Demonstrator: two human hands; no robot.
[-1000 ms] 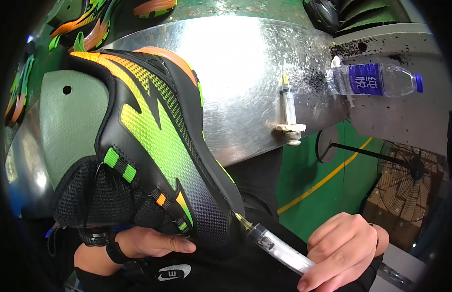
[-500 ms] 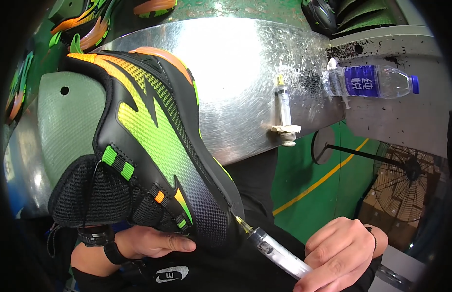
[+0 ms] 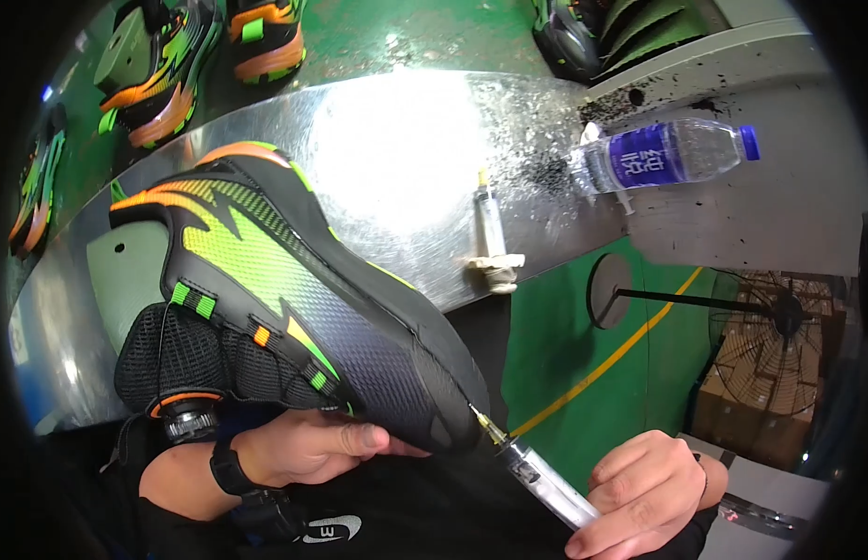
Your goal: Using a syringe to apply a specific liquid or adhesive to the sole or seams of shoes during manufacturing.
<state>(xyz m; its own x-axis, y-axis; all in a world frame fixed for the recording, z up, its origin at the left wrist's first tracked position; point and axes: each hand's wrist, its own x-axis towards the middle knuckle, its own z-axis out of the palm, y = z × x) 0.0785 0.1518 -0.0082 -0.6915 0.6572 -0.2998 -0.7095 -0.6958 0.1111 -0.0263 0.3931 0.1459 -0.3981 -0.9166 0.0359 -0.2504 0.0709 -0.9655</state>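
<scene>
A black sneaker [image 3: 247, 261] with a yellow-green side panel and orange trim is tilted on its side in front of me. A grey-green shoe last [image 3: 130, 275] fills its opening. My left hand [image 3: 312, 448] is closed on the shoe's underside near the forefoot, thumb showing, other fingers mostly hidden. In my right hand [image 3: 644, 495] is a clear syringe [image 3: 550, 490] with a yellow-hubbed needle. The needle tip touches the seam between sole and upper at the toe. A second syringe [image 3: 491, 224] lies on the metal table, whitish material around its lower end.
The shiny metal table [image 3: 406, 271] has dark specks at its right side. A water bottle [image 3: 677, 154] with a blue label lies there. More sneakers [image 3: 163, 79] stand beyond the table, and a dark shoe [image 3: 566, 37] sits by a green rack. A fan [image 3: 784, 322] stands at right.
The shoe has tipped and its toe has swung right and slightly up. The needle tip has moved along the seam toward the toe's end. My view has shifted a little.
</scene>
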